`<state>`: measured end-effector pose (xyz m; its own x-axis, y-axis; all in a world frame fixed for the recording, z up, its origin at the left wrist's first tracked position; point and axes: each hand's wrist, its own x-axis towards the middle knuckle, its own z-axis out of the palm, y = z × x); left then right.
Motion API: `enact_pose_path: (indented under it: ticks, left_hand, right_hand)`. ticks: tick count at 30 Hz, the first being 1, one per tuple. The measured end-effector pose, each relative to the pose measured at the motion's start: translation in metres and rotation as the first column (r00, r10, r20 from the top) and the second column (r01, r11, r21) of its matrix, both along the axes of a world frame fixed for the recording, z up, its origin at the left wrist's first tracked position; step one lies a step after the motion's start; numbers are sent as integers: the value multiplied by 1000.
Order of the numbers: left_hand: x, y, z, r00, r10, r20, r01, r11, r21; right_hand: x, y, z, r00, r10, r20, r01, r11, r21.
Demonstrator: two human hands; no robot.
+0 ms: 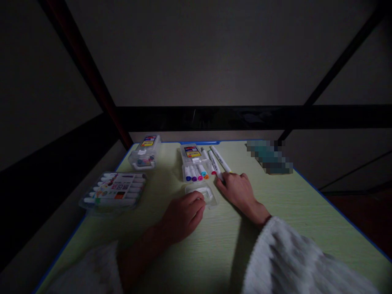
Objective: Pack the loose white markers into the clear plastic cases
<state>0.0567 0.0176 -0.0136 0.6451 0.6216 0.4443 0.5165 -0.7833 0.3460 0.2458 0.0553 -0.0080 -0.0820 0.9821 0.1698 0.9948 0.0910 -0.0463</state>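
Note:
My right hand [237,191] is closed around the near end of a white marker [215,164], which lies slanted and points away from me. Beside it on the right lies another white marker [221,159]. A clear plastic case [187,152] stands to the left, with several white markers [193,173] in it, their coloured ends toward me. In front of the case is its clear plastic lid [212,197]. My left hand [185,214] is closed at the lid's near left edge. Its fingertips are hidden, so I cannot tell whether it grips the lid.
At the left, a flat clear pack of markers [118,188] lies on the pale green table [196,261]. A second clear case [145,153] stands behind it. A blurred teal object [268,157] lies at the right. The table has a blue edge; a wall rises behind it.

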Motion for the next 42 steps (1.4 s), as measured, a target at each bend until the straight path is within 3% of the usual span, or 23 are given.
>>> enact_pose_path:
  ticks: [26, 42]
  left_hand:
    - [0, -2, 1, 1000, 4, 10, -4, 1000, 31]
    - [-2, -2, 1, 999, 8, 50, -10, 999, 46]
  right_hand:
    - [-2, -3, 3, 998, 1, -64, -1, 1000, 4]
    - [-2, -13, 10, 957, 108, -269, -34, 963, 267]
